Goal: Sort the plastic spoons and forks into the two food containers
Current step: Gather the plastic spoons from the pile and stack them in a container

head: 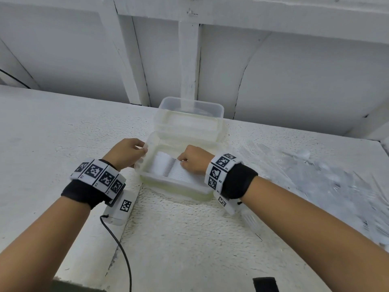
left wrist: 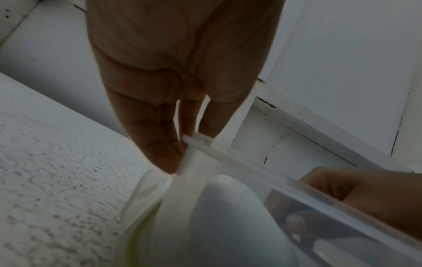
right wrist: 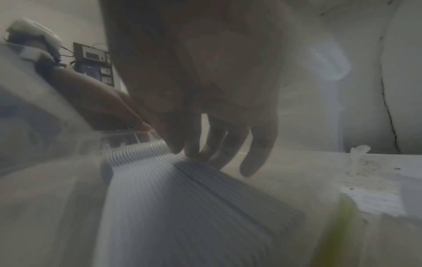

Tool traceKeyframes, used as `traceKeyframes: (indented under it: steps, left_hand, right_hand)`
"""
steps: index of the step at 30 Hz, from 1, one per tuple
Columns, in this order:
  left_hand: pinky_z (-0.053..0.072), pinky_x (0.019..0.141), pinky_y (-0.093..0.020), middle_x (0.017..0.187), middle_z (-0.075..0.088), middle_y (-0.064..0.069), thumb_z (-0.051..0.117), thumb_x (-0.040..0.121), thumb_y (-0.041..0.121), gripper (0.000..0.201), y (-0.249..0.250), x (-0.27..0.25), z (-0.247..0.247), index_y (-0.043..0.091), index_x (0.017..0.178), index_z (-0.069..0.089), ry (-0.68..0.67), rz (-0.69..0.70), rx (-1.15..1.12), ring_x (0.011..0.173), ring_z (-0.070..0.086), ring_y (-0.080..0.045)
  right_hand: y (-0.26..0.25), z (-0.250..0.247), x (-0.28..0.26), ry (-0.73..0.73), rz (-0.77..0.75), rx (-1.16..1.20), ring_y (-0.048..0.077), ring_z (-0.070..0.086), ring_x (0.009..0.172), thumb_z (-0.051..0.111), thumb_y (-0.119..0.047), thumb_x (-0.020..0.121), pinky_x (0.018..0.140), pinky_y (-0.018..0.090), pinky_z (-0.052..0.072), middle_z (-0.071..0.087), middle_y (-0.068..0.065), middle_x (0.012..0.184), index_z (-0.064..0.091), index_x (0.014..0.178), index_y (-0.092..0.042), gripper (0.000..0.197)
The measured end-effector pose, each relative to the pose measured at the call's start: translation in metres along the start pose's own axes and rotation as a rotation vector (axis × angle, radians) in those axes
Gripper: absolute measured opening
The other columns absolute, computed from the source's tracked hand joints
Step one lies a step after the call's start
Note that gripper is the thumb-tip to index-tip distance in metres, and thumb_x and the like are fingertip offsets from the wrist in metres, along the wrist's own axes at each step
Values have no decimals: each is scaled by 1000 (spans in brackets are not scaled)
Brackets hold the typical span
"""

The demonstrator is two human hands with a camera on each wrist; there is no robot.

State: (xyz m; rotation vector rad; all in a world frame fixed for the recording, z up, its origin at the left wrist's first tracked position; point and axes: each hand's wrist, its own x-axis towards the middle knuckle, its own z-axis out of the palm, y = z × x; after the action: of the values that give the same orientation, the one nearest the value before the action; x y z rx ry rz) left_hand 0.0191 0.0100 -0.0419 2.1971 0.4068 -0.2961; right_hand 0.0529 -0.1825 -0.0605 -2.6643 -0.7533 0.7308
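Left hand [head: 128, 151] pinches the translucent container [head: 147, 175] rim. Only the right-wrist view resolves right hand [right wrist: 205, 90] fingers extended, touching a ribbed cutlery stack [right wrist: 182, 198].

Head view: high, facing forward and down over both forearms onto white table [head: 63, 127] and wall behind. Left wrist view: very close, looking along left hand [left wrist: 173, 86] at near container [left wrist: 228, 216] corner. Right wrist view: inside that container, low, looking along right hand [right wrist: 205, 90] over stacked cutlery [right wrist: 182, 189]. All three share near container; each wrist view also catches the opposite hand.
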Motion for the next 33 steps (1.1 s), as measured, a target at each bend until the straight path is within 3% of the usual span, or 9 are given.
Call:
traceKeyframes:
  steps: [2,5,13,17,20,24,26,28,33]
  left_hand:
    - [48,59,-26,96,62,-12,49,95,16,22,0,0,0,3,110,58,2,2,-1,72,59,-17]
    - [48,59,-26,94,62,-12,49,96,17,22,1,0,1,2,110,58,3,5,-2,70,58,-17]
    - [50,62,-28,91,61,-8,49,96,21,26,2,0,-1,4,113,57,6,-10,4,74,59,-18]
    - [47,89,-40,117,60,-14,48,95,26,36,5,-5,-3,7,125,53,86,17,133,104,57,-28]
    - [38,89,-34,120,59,-14,47,95,26,36,13,-16,1,9,127,52,261,141,242,109,54,-27]
    - [39,76,-15,106,62,-4,48,95,15,24,41,-47,18,10,115,59,439,487,122,88,53,-9]
    - [39,68,-4,93,62,7,50,94,10,19,60,-70,33,15,109,61,393,658,9,78,54,3]
    - [42,67,-5,85,61,15,50,94,7,18,75,-90,54,20,103,59,257,771,-66,76,56,8]
    - [41,70,-5,87,62,14,52,93,14,15,93,-108,129,17,103,64,-172,855,41,81,59,0]
  right_hand:
    - [1,1,-1,0,-1,23,30,53,107,38,-10,97,80,28,37,55,15,105,59,120,2,33]
    - [1,0,-4,4,-4,37,28,45,123,35,-14,99,99,31,34,48,13,132,45,137,-13,39]
    - [4,-1,-3,-9,17,49,27,39,129,35,-17,100,105,30,29,40,13,142,36,142,-12,43]
    - [6,-9,-16,26,2,51,26,41,128,36,-20,100,104,29,29,41,13,141,35,143,-12,43]
    - [8,-24,-43,133,-52,73,22,45,124,37,-21,100,101,26,31,44,11,137,38,140,-12,42]
    - [26,-44,-97,307,-104,119,15,48,118,40,-23,99,97,20,31,50,5,129,43,138,-15,40]
    - [44,-46,-127,374,-84,123,12,48,115,42,-23,98,94,17,29,52,2,125,47,135,-17,38]
    - [68,-40,-157,420,-33,121,10,49,111,44,-23,98,92,15,29,55,1,121,51,132,-17,35]
    - [129,-5,-217,421,188,134,8,50,99,48,-22,96,84,16,32,59,4,118,57,125,-17,30]
